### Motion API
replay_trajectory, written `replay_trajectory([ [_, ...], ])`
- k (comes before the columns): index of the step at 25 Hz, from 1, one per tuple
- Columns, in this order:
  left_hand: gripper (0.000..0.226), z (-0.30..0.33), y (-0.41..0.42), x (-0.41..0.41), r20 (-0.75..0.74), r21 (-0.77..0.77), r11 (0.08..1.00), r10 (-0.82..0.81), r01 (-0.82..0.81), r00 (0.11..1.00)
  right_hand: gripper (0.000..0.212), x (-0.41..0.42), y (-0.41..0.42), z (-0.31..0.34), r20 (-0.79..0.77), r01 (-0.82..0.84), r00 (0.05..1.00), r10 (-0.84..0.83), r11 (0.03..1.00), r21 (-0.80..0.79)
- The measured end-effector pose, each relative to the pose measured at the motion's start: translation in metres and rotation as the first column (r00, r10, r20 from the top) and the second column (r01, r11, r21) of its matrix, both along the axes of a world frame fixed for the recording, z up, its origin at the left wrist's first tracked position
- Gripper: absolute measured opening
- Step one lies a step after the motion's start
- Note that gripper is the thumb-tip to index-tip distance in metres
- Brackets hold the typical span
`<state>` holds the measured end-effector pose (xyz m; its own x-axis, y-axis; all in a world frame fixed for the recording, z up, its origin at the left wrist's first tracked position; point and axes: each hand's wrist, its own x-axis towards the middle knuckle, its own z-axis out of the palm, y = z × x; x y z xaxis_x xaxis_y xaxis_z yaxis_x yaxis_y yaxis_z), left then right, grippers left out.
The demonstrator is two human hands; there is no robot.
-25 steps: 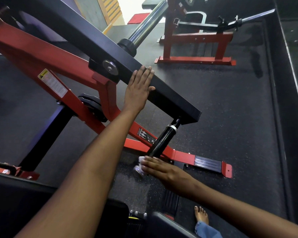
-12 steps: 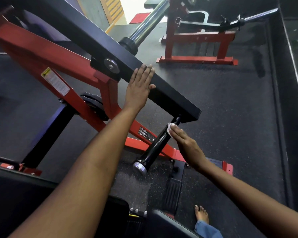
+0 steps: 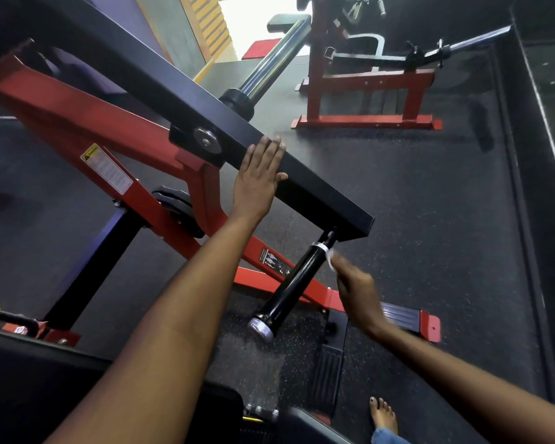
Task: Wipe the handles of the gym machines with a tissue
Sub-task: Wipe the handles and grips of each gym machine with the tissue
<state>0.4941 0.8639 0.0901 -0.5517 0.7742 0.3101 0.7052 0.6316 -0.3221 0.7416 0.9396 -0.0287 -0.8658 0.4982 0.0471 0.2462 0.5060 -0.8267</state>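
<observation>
A black cylindrical handle point(image 3: 293, 285) with a silver end cap hangs down from the end of the machine's black arm point(image 3: 321, 193). My right hand point(image 3: 356, 288) pinches a small white tissue point(image 3: 331, 261) just right of the handle's upper end, near its white ring; the hand is motion-blurred. Flat, with straight fingers, my left hand point(image 3: 258, 176) rests on the side of the black arm, close to the pivot bolt.
The machine's red frame point(image 3: 77, 129) runs diagonally left of the handle, with red foot plates point(image 3: 407, 318) on the dark rubber floor. A second red machine point(image 3: 366, 88) stands at the back. A chrome weight sleeve point(image 3: 269, 65) juts upward. My bare foot point(image 3: 383, 415) is at the bottom right.
My right hand slid the tissue from the handle's lower end up to its top, then drew slightly off to the right. The left hand stayed on the arm.
</observation>
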Motion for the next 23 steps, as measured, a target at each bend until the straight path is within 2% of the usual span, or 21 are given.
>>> replay_trajectory([
  [1,0.057,0.000,0.000,-0.001,-0.007,0.002,1.000,0.000,0.000,1.000,0.027,0.008,-0.017,-0.003,0.102,0.128,0.990,-0.099,0.934,-0.335],
  [2,0.057,0.000,0.000,-0.002,-0.014,0.007,1.000,-0.002,0.002,1.000,0.022,0.007,-0.026,-0.001,0.218,0.244,0.967,-0.128,0.699,-0.672],
  [3,0.058,0.001,0.000,-0.002,-0.018,0.016,1.000,-0.006,0.006,1.000,0.021,-0.004,-0.023,0.006,0.289,0.311,0.950,-0.116,0.415,-0.855],
  [4,0.058,0.003,0.000,-0.002,-0.019,0.024,1.000,-0.013,0.014,1.000,0.022,-0.024,-0.011,0.008,0.319,0.333,0.942,-0.102,0.204,-0.921],
  [5,0.058,0.003,0.000,-0.001,-0.015,0.027,0.999,-0.020,0.020,1.000,0.027,-0.043,0.001,0.014,0.306,0.315,0.944,-0.128,0.060,-0.947],
  [6,0.058,0.003,0.001,0.000,-0.010,0.029,0.999,-0.025,0.025,1.000,0.031,-0.060,0.007,0.021,0.314,0.318,0.929,-0.197,-0.013,-0.948],
  [8,0.058,0.001,0.001,0.001,-0.003,0.041,0.999,-0.033,0.033,0.999,0.030,-0.067,-0.007,0.039,0.350,0.345,0.901,-0.255,-0.068,-0.936],
  [11,0.057,0.000,0.000,-0.001,-0.011,0.061,0.997,-0.042,0.043,0.999,0.031,-0.044,-0.039,0.043,0.352,0.348,0.923,-0.156,-0.051,-0.936],
  [12,0.057,-0.001,0.000,-0.002,-0.011,0.062,0.997,-0.045,0.045,0.999,0.031,-0.045,-0.036,0.046,0.339,0.329,0.935,-0.109,-0.099,-0.939],
  [14,0.058,-0.002,0.001,-0.003,-0.001,0.067,0.997,-0.049,0.049,0.999,0.033,-0.056,-0.014,0.052,0.330,0.292,0.929,-0.166,-0.220,-0.931],
  [16,0.057,-0.003,0.001,-0.002,-0.005,0.077,0.996,-0.054,0.054,0.999,0.034,-0.056,-0.010,0.060,0.347,0.284,0.910,-0.228,-0.267,-0.921],
  [18,0.056,-0.004,0.001,-0.004,-0.013,0.084,0.995,-0.056,0.057,0.998,0.031,-0.041,-0.033,0.059,0.315,0.285,0.944,-0.103,-0.234,-0.930],
  [20,0.055,-0.005,0.000,-0.007,-0.017,0.096,0.993,-0.068,0.069,0.998,0.033,-0.028,-0.045,0.059,0.314,0.316,0.949,0.042,-0.158,-0.935],
  [21,0.055,-0.006,0.000,-0.007,-0.022,0.101,0.992,-0.075,0.077,0.997,0.033,-0.032,-0.037,0.058,0.323,0.326,0.945,0.046,-0.167,-0.931],
  [23,0.055,-0.005,0.001,-0.006,-0.015,0.109,0.991,-0.083,0.084,0.996,0.036,-0.050,-0.010,0.053,0.354,0.318,0.929,-0.112,-0.251,-0.914],
])
